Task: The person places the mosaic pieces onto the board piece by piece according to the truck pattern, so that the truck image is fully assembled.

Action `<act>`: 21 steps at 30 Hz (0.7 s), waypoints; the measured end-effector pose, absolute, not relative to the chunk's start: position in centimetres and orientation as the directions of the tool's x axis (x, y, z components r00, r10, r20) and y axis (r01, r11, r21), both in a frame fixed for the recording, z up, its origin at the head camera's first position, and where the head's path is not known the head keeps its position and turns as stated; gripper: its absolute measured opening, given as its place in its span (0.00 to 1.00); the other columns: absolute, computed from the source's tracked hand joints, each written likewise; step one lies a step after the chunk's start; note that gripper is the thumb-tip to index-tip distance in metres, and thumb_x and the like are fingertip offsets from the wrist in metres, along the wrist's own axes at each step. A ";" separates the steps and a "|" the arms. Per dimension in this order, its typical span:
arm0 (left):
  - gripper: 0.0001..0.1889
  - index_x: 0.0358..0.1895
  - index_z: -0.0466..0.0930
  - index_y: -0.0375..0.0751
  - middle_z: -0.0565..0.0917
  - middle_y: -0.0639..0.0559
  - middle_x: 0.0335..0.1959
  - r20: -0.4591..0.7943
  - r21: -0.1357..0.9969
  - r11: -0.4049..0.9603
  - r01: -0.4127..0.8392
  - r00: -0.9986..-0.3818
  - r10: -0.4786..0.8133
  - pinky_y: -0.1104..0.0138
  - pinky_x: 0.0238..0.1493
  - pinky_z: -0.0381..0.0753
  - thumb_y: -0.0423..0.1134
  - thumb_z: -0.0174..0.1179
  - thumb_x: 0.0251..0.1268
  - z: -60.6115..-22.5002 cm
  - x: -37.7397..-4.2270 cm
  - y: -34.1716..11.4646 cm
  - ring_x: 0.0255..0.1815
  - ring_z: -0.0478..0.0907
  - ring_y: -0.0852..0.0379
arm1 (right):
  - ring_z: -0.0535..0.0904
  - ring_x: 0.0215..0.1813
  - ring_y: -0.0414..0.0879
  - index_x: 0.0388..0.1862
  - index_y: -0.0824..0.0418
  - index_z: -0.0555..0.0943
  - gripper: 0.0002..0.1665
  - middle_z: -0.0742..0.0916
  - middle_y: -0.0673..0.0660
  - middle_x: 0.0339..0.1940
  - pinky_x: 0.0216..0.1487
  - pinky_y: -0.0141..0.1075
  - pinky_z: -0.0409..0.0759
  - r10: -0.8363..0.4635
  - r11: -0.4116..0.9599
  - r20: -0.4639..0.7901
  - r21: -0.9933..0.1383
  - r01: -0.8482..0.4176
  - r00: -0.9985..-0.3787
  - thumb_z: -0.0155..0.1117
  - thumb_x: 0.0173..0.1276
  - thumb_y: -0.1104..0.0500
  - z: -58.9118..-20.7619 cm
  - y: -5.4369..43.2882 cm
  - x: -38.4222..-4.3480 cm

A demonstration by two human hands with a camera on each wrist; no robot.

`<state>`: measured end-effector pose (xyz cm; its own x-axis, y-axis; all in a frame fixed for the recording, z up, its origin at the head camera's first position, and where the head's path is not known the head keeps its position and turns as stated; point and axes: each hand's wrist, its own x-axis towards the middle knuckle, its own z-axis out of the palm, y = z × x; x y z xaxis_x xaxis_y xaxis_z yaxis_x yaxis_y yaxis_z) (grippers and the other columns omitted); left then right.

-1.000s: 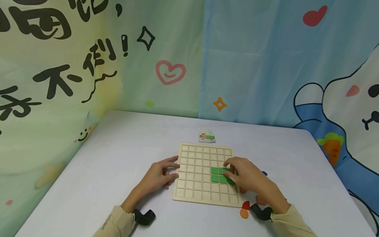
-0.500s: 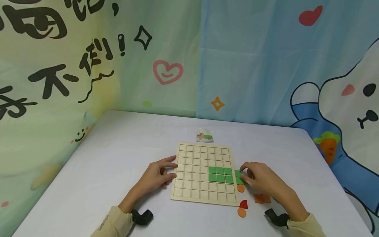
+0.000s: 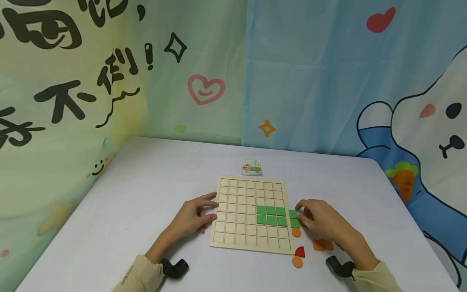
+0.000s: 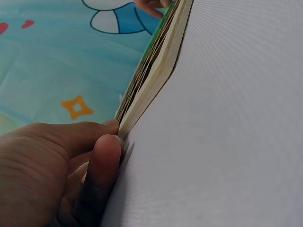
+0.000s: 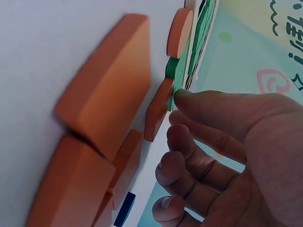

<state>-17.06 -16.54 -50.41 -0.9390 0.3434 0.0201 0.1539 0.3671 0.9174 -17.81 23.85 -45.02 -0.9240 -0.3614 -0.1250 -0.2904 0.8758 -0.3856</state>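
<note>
A pale wooden grid board [image 3: 233, 219] lies on the white table, with green squares [image 3: 271, 215] filling two rows at its right side. My left hand [image 3: 193, 213] rests its fingertips against the board's left edge; the left wrist view shows thumb and finger at that edge [image 4: 142, 101]. Just off the right edge lie green tiles [image 3: 294, 223]. Over them, my right hand [image 3: 321, 217] pinches a green tile [image 5: 177, 78] between thumb and index finger. The index finger's contact is partly hidden, and the other fingers curl loosely in the right wrist view.
Orange discs [image 3: 297, 262] and a red quarter-round piece [image 3: 300, 252] lie by the board's lower right corner. Orange tiles [image 3: 323, 245] sit below my right hand, with a dark blue piece [image 5: 124, 209] nearby. A small picture card [image 3: 251, 167] lies behind the board.
My right hand has moved off the board to the right, onto the green tiles beside it, uncovering the green squares. My left hand stays at the left edge. The view shifted slightly.
</note>
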 end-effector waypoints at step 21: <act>0.20 0.62 0.85 0.33 0.71 0.42 0.81 0.026 0.920 0.357 0.159 -0.937 0.349 0.67 0.19 0.85 0.32 0.72 0.67 -50.3 -17.1 -16.7 0.16 0.79 0.61 | 0.73 0.33 0.41 0.54 0.58 0.86 0.13 0.83 0.46 0.29 0.34 0.33 0.74 -0.387 0.870 -0.154 -0.386 -0.305 -0.909 0.70 0.74 0.57 -45.2 23.9 -18.5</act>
<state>-17.07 -16.68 -50.31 -0.9367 0.3492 0.0265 0.1591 0.3569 0.9205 -18.48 23.87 -45.24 -0.9094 -0.3866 -0.1535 -0.3048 0.8705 -0.3865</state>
